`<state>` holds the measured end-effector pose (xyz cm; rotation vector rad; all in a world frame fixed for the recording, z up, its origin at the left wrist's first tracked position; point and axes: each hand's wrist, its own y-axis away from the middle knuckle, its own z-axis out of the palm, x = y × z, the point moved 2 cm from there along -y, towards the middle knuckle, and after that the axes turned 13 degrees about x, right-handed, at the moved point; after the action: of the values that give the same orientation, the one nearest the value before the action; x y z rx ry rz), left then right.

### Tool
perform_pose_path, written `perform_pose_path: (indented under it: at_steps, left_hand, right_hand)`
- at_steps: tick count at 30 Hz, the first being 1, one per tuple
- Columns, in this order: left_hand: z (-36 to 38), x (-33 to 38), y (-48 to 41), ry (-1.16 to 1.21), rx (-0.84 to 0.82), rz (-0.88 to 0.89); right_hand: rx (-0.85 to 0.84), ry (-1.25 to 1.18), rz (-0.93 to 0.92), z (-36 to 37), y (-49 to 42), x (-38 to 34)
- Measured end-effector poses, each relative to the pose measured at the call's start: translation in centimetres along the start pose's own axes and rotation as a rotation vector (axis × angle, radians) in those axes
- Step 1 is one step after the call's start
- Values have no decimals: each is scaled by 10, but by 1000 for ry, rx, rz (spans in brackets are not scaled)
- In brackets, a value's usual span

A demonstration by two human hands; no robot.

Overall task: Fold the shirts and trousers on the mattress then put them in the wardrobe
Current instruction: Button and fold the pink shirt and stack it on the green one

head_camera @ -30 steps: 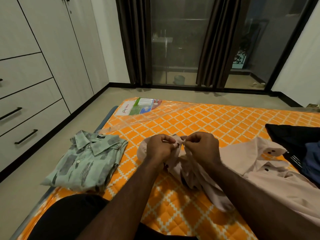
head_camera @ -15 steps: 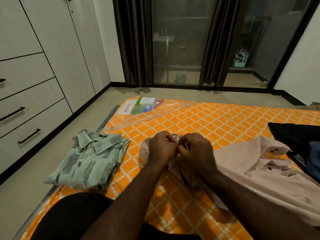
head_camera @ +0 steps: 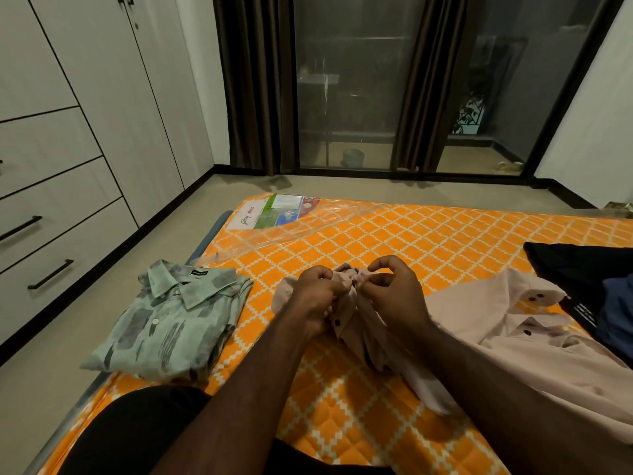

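Pale pink, soft button-up shirt (head_camera: 479, 313) is lying rumpled on the orange quilted mattress (head_camera: 411, 234), left hand (head_camera: 317, 296) and right hand (head_camera: 394, 293) both pinching its light, floppy button edge with curled fingers (head_camera: 388, 261), seems like the best spot to be grabbing.

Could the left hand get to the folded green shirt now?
Probably yes: the green shirt lies just left of the left hand, only bare mattress between; but that hand pinches the pink shirt and must release it first.
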<state>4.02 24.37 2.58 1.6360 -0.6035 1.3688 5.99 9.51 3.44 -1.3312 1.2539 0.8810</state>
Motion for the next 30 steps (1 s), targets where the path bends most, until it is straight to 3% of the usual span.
perform_pose_path:
  at_steps: [10,23,25,28,30]
  left_hand:
    - [-1,1,0,25,-18,-33]
    - [-4,1,5,102,-59,-115]
    - [-5,4,4,42,-50,33]
    - [-11,14,-7,-535,67,710]
    - [-9,18,-9,-778,-12,1000]
  right_hand:
    - [-81,-198,141,0,-3,3]
    - [-68,-124,39,0,-6,11]
    - [-72,-61,-22,-1,-5,9]
    - [-97,58,-128,-4,-6,6]
    - [-110,114,-198,-4,-6,2]
